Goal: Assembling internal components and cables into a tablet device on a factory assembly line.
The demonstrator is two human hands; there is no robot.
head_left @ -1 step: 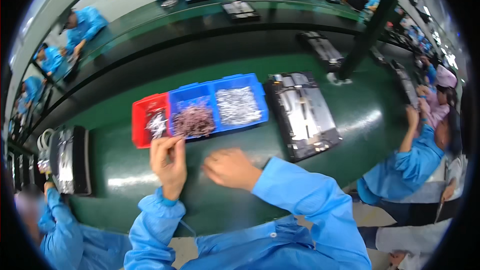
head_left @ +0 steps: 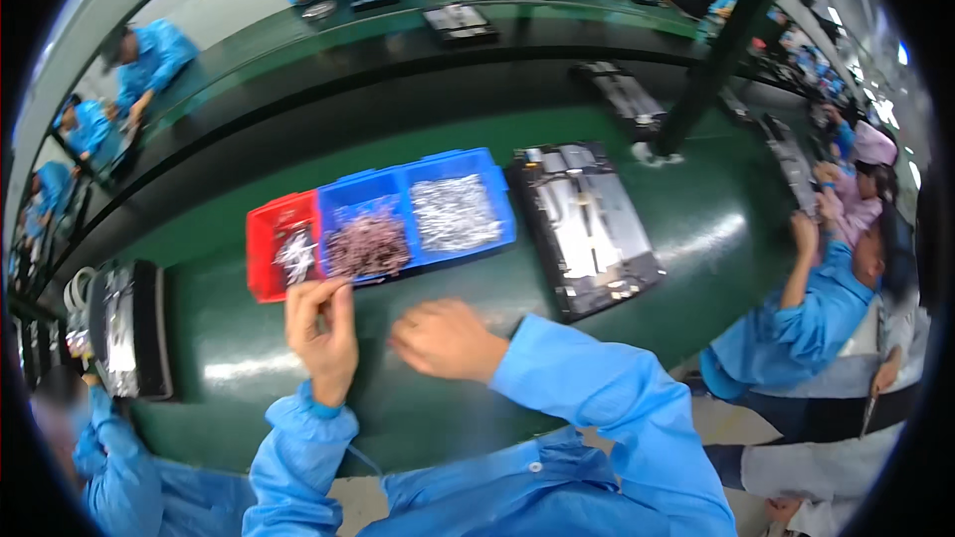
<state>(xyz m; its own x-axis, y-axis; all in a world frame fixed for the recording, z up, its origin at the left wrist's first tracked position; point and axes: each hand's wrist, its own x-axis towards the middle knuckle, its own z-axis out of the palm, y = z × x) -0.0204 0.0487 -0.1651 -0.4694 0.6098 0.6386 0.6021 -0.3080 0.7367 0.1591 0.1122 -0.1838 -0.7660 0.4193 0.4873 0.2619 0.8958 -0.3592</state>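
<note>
My left hand (head_left: 323, 336) is raised just in front of the bins, its thumb and forefinger pressed together in a pinch. Anything between those fingertips is too small to make out. Closed and palm down, my right hand (head_left: 448, 338) is beside it over the green table; its curled fingers hide whatever they may hold. Beyond the hands, a red bin (head_left: 262, 257) contains small silvery pieces (head_left: 295, 257). Joined to it, a blue two-part bin (head_left: 360, 183) holds brownish-pink small parts (head_left: 368, 245) in one compartment and shiny silver ones (head_left: 456, 213) in the other.
A flat black-and-silver electronic unit (head_left: 587, 224) lies right of the bins. Another dark unit (head_left: 132, 328) stands at the left. A dark green post (head_left: 711, 75) rises at the far right. Co-workers in blue sit on both sides and across.
The view has swung slightly, so the bins and units appear a little farther left. Both hands keep the same pose.
</note>
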